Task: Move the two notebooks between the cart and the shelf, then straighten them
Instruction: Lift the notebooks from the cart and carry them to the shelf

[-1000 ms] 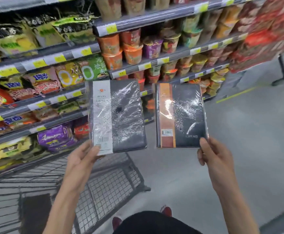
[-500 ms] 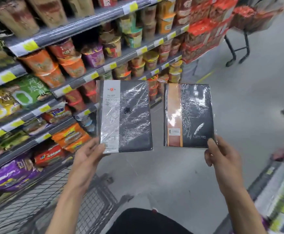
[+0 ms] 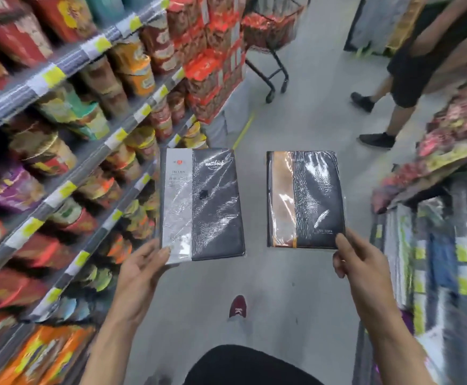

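Observation:
Two plastic-wrapped dark notebooks are held upright in front of me over the aisle floor. The one with a white-grey spine band (image 3: 201,202) is pinched at its lower left corner by my left hand (image 3: 140,269). The one with an orange-brown spine band (image 3: 305,200) is gripped at its lower right corner by my right hand (image 3: 358,263). A gap of bare floor separates the two covers. The cart I stood at is out of view. A shelf unit of stationery-like goods (image 3: 435,259) stands at the right.
Noodle-cup shelves (image 3: 93,151) run along the left. Another person in black shorts (image 3: 404,79) walks at the upper right. A cart with red packs (image 3: 271,31) stands far ahead. My red shoe (image 3: 237,307) is on the grey floor.
My view has swung right, away from the wire cart and the noodle shelves toward the aisle and the right-hand shelf. Both notebooks stay in the same grips, held side by side.

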### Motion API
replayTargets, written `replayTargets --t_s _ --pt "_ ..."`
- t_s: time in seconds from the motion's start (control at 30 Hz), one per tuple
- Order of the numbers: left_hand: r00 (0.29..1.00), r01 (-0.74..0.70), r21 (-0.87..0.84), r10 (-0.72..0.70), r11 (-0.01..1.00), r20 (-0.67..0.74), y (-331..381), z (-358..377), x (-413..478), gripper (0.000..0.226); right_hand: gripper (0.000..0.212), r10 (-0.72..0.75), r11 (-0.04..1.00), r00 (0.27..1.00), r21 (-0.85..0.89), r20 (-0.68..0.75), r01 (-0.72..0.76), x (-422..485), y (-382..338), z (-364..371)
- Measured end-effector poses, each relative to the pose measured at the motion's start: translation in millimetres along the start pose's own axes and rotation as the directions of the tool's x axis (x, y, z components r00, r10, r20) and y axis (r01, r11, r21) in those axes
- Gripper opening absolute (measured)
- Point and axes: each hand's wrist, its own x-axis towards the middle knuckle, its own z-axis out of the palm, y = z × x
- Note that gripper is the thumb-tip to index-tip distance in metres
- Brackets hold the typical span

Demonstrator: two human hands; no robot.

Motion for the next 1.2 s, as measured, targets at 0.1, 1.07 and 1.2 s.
replayTargets --t_s 0.1,1.07,1.2 --pt "0.990 0.008 0.095 -0.021 0.995 0.136 18 26 58 0.017 0.016 0.014 1.000 0.991 0.027 -0.133 -0.011 26 -6 -2" --pt "0.450 -0.119 0.519 -0.420 0.847 0.788 -7 460 325 0.030 0.028 0.458 0.853 0.378 0.518 -0.805 0.069 126 81 -120" --pt "0.338 -0.189 0.555 -0.477 0.810 0.812 -37 519 331 0.011 0.011 0.501 0.831 0.276 0.545 -0.820 0.109 140 87 -132"
